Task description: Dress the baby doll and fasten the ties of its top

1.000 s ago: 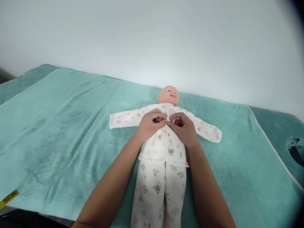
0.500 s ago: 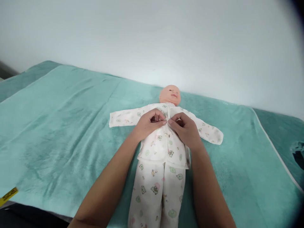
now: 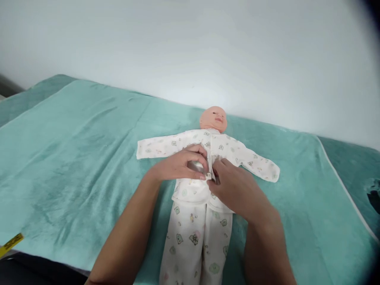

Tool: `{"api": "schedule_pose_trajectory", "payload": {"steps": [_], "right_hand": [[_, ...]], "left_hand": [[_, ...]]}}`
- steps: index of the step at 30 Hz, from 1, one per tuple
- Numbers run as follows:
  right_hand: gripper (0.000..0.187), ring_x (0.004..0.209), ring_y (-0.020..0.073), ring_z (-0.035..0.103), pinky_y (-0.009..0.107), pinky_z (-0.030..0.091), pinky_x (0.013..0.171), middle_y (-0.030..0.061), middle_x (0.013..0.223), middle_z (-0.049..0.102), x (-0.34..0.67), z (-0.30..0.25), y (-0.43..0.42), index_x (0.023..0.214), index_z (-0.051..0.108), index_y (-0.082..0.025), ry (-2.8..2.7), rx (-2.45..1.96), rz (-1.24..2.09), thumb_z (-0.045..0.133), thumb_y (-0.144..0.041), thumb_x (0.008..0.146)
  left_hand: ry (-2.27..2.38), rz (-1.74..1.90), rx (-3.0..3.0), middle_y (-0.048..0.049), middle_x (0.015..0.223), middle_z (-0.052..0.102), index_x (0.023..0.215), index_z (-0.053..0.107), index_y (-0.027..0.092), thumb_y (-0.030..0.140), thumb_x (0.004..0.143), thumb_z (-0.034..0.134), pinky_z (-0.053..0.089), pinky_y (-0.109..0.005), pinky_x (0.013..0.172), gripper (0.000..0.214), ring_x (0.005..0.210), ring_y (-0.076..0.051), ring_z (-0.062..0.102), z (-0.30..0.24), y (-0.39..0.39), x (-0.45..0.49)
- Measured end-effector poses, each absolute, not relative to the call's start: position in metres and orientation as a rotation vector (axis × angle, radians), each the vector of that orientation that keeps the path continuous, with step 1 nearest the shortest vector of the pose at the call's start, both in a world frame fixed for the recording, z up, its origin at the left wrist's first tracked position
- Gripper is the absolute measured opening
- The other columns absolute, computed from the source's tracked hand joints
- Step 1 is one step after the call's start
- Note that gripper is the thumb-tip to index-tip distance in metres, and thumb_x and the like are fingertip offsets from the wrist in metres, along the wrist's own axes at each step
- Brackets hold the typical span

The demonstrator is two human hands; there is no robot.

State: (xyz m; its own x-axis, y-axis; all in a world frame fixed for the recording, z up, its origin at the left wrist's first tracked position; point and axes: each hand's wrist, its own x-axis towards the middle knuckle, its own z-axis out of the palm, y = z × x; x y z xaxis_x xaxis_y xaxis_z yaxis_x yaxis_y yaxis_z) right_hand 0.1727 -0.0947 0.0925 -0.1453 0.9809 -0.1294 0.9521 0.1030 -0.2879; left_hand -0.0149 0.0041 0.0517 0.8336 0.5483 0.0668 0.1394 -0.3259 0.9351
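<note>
A baby doll (image 3: pixel 213 118) lies on its back in a white printed baby shirt (image 3: pixel 190 190) and matching trousers (image 3: pixel 184 245). My left hand (image 3: pixel 185 164) is on the middle of the shirt front, its curved fingers and thumb closing on the fabric beside a small button (image 3: pixel 208 175). Facing it, my right hand (image 3: pixel 233 186) pinches the other front edge of the shirt at the same height. Its fingertips are partly hidden behind the hand and in the fabric. The shirt's sleeves are stretched out to both sides.
A green blanket (image 3: pixel 89 158) with some creases lies under the doll. A pale wall (image 3: pixel 190 51) rises right behind the doll's head. At the lower left are a yellow strip with dark marks (image 3: pixel 11 244) and something dark (image 3: pixel 32 271).
Both hands have moved down the shirt front, from the upper chest to the middle. My right hand has turned more palm-down. The doll stays in place.
</note>
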Motion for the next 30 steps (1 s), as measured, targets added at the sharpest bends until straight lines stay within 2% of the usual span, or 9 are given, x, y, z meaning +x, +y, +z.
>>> {"api": "schedule_pose_trajectory", "payload": {"steps": [3, 6, 11, 13, 16, 20, 26, 30], "right_hand": [[0.015, 0.055, 0.0099, 0.033, 0.027, 0.018, 0.053, -0.0023, 0.069, 0.053, 0.178, 0.091, -0.091, 0.072, 0.043, -0.02, -2.274, -1.95, 0.515, 0.048, -0.019, 0.086], [0.025, 0.053, 0.0096, 0.034, 0.026, 0.02, 0.05, -0.0034, 0.059, 0.048, 0.186, 0.09, -0.083, 0.065, 0.038, -0.019, -2.208, -1.901, 0.716, 0.05, -0.023, 0.086], [0.026, 0.054, 0.01, 0.055, 0.022, 0.033, 0.049, -0.0026, 0.063, 0.06, 0.199, 0.083, -0.069, 0.071, 0.048, -0.02, -1.827, -1.584, 1.498, 0.055, -0.037, 0.089], [0.027, 0.053, 0.0116, 0.06, 0.022, 0.037, 0.048, -0.0026, 0.058, 0.06, 0.204, 0.075, -0.064, 0.072, 0.049, -0.02, -1.667, -1.411, 1.664, 0.059, -0.039, 0.088], [0.032, 0.047, 0.011, 0.058, 0.021, 0.038, 0.045, -0.0049, 0.053, 0.054, 0.211, 0.061, -0.06, 0.07, 0.051, -0.02, -1.531, -1.262, 1.689, 0.067, -0.043, 0.085], [0.029, 0.045, 0.0105, 0.058, 0.021, 0.04, 0.044, -0.0048, 0.053, 0.055, 0.216, 0.052, -0.058, 0.072, 0.058, -0.019, -1.488, -1.194, 1.669, 0.07, -0.043, 0.084], [0.026, 0.05, 0.0121, 0.063, 0.02, 0.04, 0.044, -0.0012, 0.055, 0.063, 0.215, 0.055, -0.058, 0.078, 0.066, -0.018, -1.513, -1.198, 1.703, 0.068, -0.042, 0.086], [0.03, 0.05, 0.0117, 0.063, 0.019, 0.039, 0.044, 0.0011, 0.058, 0.066, 0.212, 0.059, -0.058, 0.078, 0.067, -0.017, -1.54, -1.213, 1.703, 0.067, -0.045, 0.087]], "left_hand": [[0.54, 0.503, 1.974, -0.0037, 0.106, 0.054, 0.087, 0.075, 0.025, 0.035, 0.08, 0.075, 0.048, -0.033, 0.093, 0.012, 0.107, -0.019, 0.053, 0.052, 0.002, -0.012], [0.573, 0.513, 2.008, -0.0033, 0.104, 0.055, 0.083, 0.074, 0.024, 0.03, 0.083, 0.071, 0.047, -0.033, 0.092, 0.007, 0.103, -0.018, 0.053, 0.056, -0.002, -0.01], [0.523, 0.548, 1.873, -0.0039, 0.105, 0.056, 0.081, 0.071, 0.021, 0.031, 0.084, 0.068, 0.048, -0.03, 0.082, 0.011, 0.094, -0.015, 0.055, 0.061, -0.005, -0.013], [0.481, 0.557, 1.815, -0.0044, 0.103, 0.057, 0.08, 0.069, 0.019, 0.032, 0.086, 0.066, 0.047, -0.029, 0.076, 0.014, 0.087, -0.014, 0.056, 0.061, -0.005, -0.013], [0.466, 0.53, 1.807, -0.0033, 0.092, 0.06, 0.08, 0.067, 0.018, 0.032, 0.087, 0.064, 0.044, -0.026, 0.068, 0.016, 0.078, -0.012, 0.054, 0.06, -0.004, -0.012], [0.57, 0.455, 1.745, 0.0, 0.076, 0.062, 0.082, 0.065, 0.018, 0.033, 0.089, 0.061, 0.037, -0.022, 0.056, 0.018, 0.064, -0.009, 0.05, 0.06, -0.008, -0.01], [0.514, 0.381, 1.489, -0.0002, 0.075, 0.065, 0.085, 0.062, 0.017, 0.032, 0.089, 0.061, 0.04, -0.02, 0.05, 0.016, 0.055, -0.007, 0.055, 0.06, -0.01, -0.008], [0.53, 0.344, 1.42, -0.0029, 0.076, 0.068, 0.085, 0.062, 0.016, 0.034, 0.088, 0.063, 0.032, -0.018, 0.041, 0.019, 0.056, -0.009, 0.062, 0.059, -0.008, -0.008]]}}
